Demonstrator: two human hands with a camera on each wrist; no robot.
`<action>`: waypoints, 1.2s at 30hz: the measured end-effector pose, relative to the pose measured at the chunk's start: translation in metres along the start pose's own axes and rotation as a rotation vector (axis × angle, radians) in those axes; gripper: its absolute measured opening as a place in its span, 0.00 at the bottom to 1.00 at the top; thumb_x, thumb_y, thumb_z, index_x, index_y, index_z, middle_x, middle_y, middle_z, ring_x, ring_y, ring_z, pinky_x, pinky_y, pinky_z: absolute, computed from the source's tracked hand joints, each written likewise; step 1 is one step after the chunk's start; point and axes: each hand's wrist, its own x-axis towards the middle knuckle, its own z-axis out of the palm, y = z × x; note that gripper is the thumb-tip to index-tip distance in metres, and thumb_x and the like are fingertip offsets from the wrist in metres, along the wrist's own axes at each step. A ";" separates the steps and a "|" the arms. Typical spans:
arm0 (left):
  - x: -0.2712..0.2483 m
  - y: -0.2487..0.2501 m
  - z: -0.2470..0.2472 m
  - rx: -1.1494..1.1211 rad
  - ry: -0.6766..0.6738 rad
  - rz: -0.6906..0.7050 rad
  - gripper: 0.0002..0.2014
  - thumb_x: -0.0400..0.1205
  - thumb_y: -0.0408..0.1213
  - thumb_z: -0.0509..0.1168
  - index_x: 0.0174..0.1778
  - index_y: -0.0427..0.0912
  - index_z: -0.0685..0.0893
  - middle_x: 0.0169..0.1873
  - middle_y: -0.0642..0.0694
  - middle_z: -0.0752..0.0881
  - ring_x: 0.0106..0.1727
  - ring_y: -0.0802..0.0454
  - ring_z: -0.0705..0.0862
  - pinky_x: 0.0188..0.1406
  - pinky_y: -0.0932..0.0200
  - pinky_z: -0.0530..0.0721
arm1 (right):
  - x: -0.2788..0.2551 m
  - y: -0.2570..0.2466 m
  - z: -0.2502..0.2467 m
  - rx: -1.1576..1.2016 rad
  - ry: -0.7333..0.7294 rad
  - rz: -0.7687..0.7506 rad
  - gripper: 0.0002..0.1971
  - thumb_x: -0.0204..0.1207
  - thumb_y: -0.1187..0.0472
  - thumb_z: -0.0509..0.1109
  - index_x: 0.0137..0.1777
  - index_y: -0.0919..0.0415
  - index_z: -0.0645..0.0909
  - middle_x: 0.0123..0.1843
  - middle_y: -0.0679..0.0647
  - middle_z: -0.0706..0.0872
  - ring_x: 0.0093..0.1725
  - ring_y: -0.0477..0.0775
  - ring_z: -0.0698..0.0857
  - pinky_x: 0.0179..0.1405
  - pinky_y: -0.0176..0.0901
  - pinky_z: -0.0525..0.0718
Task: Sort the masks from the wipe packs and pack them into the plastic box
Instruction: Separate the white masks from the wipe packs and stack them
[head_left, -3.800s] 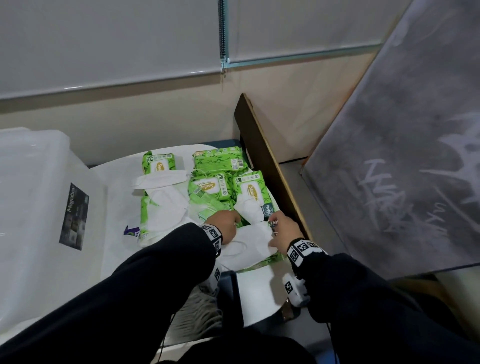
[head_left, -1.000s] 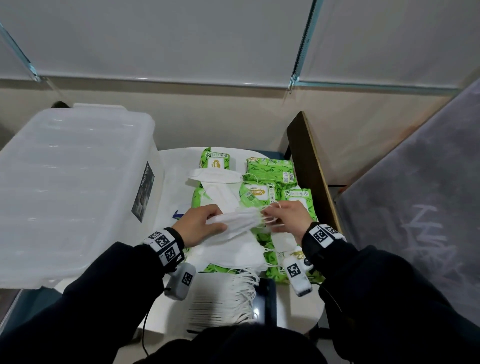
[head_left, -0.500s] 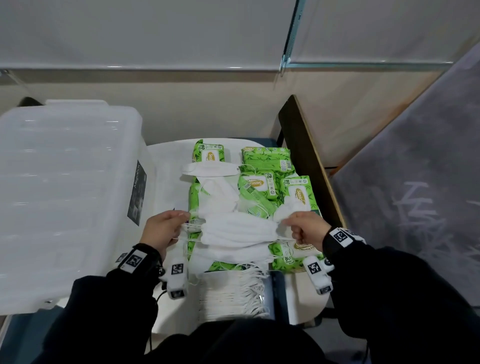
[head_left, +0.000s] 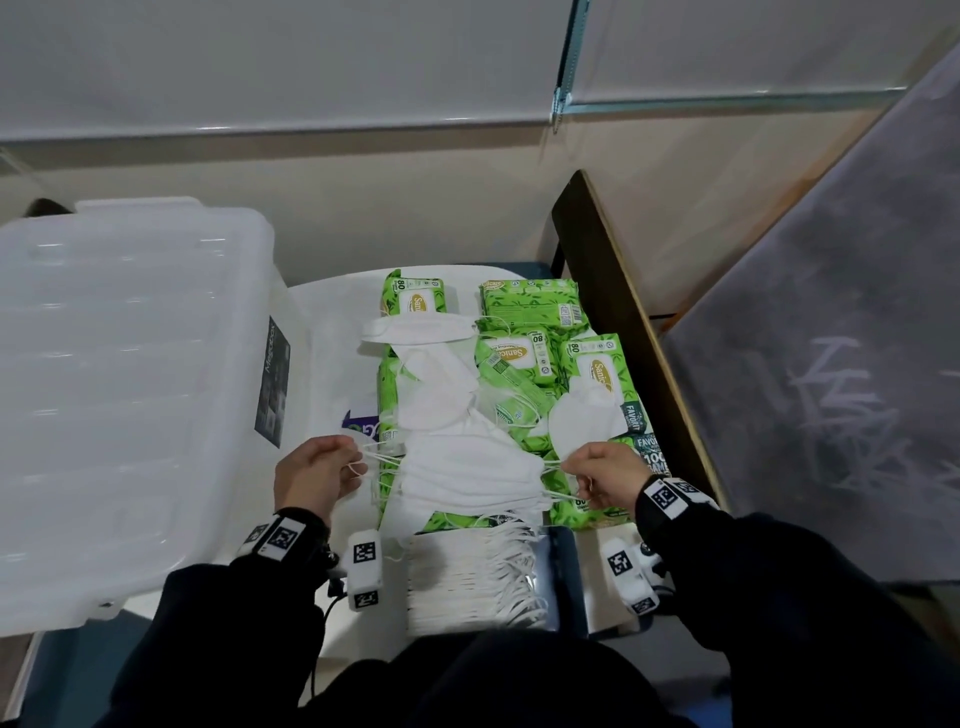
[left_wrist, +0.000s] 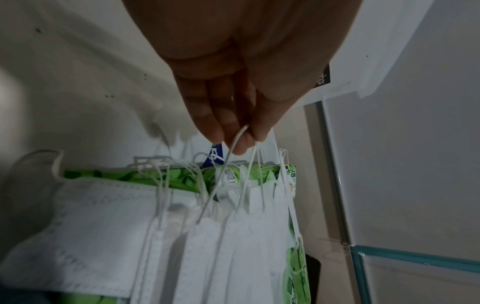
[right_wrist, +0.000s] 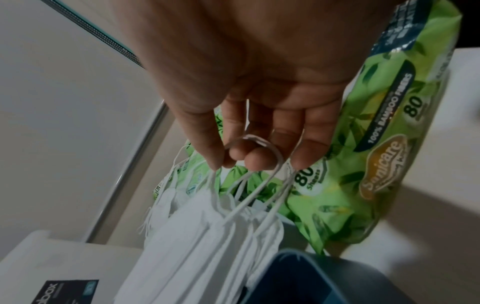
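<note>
A bundle of white masks (head_left: 467, 475) hangs stretched between my two hands above the green wipe packs (head_left: 524, 353). My left hand (head_left: 317, 475) pinches the ear loops (left_wrist: 239, 144) at the bundle's left end. My right hand (head_left: 605, 475) pinches the loops (right_wrist: 259, 162) at the right end. More loose white masks (head_left: 431, 364) lie on the packs farther back. A neat stack of masks (head_left: 467, 582) lies nearest me. The clear plastic box (head_left: 124, 395) stands at the left with its lid on.
The white table (head_left: 332, 364) carries the packs and the box. A dark wooden board (head_left: 623, 332) rises along the table's right edge, with a grey panel (head_left: 831, 389) beyond it. A wall runs behind the table.
My hands gathered masks off the packs, then drew apart, stretching the bundle by its ear loops. In the last half second the bundle stayed nearly in place.
</note>
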 end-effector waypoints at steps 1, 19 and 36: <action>0.000 -0.002 -0.002 0.006 0.013 0.002 0.02 0.81 0.25 0.72 0.47 0.34 0.89 0.37 0.36 0.90 0.31 0.49 0.89 0.35 0.58 0.89 | 0.000 0.000 0.001 0.003 -0.001 0.006 0.02 0.78 0.65 0.78 0.45 0.63 0.88 0.28 0.57 0.81 0.24 0.53 0.80 0.22 0.39 0.78; -0.009 -0.011 -0.011 0.341 -0.040 -0.086 0.05 0.81 0.31 0.69 0.50 0.40 0.89 0.41 0.41 0.90 0.40 0.43 0.87 0.43 0.52 0.85 | -0.005 -0.002 -0.001 0.034 0.005 0.019 0.04 0.78 0.66 0.77 0.48 0.65 0.86 0.31 0.57 0.86 0.29 0.54 0.86 0.31 0.46 0.87; -0.047 0.046 0.115 0.988 -0.919 0.547 0.55 0.61 0.54 0.88 0.81 0.60 0.63 0.68 0.57 0.77 0.70 0.57 0.75 0.65 0.58 0.74 | -0.073 -0.126 0.021 0.307 -0.354 -0.250 0.01 0.82 0.68 0.72 0.50 0.65 0.83 0.36 0.59 0.86 0.32 0.55 0.86 0.35 0.49 0.90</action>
